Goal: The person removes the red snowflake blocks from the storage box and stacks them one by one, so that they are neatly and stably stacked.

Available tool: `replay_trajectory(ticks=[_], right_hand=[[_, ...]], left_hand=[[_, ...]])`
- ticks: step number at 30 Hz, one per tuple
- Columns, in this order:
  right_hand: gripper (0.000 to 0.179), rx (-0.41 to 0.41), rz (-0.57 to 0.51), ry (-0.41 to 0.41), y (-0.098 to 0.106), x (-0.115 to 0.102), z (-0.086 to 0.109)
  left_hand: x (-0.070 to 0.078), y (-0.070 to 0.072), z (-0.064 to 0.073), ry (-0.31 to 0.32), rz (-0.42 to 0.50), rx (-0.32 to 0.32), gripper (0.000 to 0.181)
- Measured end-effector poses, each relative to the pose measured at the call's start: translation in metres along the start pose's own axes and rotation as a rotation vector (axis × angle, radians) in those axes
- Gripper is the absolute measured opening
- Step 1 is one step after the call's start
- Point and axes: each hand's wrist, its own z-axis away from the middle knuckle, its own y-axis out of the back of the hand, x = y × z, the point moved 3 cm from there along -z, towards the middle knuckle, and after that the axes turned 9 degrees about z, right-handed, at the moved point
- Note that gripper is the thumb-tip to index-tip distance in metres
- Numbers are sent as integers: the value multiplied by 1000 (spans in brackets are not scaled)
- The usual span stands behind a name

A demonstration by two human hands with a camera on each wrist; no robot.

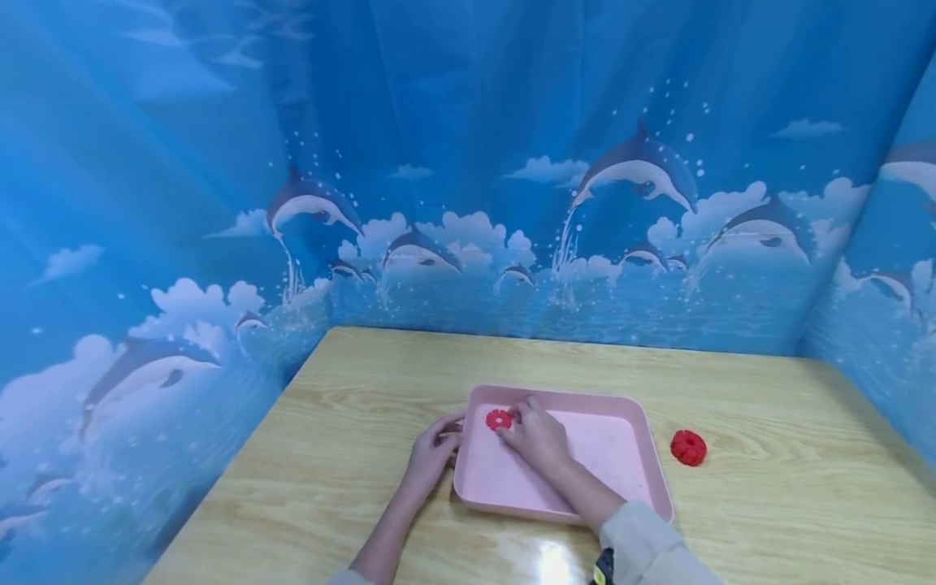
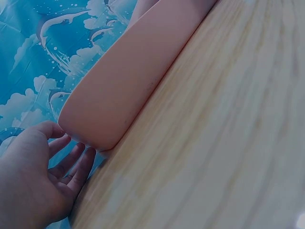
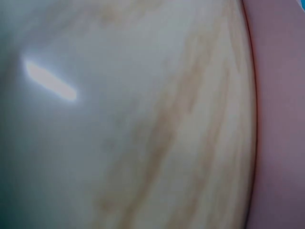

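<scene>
Inside the pink tray (image 1: pixel 600 451), near its upper left corner, is a flat red notched disc (image 1: pixel 494 419) with a pale hole in its middle. My right hand (image 1: pixel 539 439) reaches over the front wall and pinches the right edge of this disc between thumb and fingers. Outside the tray, my left hand (image 1: pixel 427 459) rests its fingertips against the left wall. From the left wrist, that hand (image 2: pixel 43 176) shows loosely spread fingers touching the corner of the tray (image 2: pixel 119 90). The right wrist view shows neither the right hand nor the disc.
To the right of the tray, a thick red notched round piece (image 1: pixel 689 448) with a central hole lies on the wooden table (image 1: pixel 380 366). A blue curtain (image 1: pixel 468 162) printed with dolphins hangs behind the table and along its sides.
</scene>
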Motion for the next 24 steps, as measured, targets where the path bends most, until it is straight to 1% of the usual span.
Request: replay_trajectory(ticks=[3, 7, 10, 15, 20, 24], right_hand=[[33, -9, -12, -9, 0, 0, 0], [33, -21, -26, -22, 1, 1, 0], [34, -25, -27, -27, 4, 1, 1], [32, -29, -37, -31, 9, 2, 2], [32, -67, -64, -36, 17, -1, 3], [35, -105, -95, -53, 26, -2, 6]], left_hand=[[0, 0, 1, -7, -4, -6, 37], [2, 0, 2, 1, 0, -7, 37], [3, 1, 3, 9, 4, -5, 37], [3, 1, 2, -2, 8, -9, 37], [0, 0, 0, -1, -3, -8, 37], [0, 0, 0, -5, 4, -6, 37]])
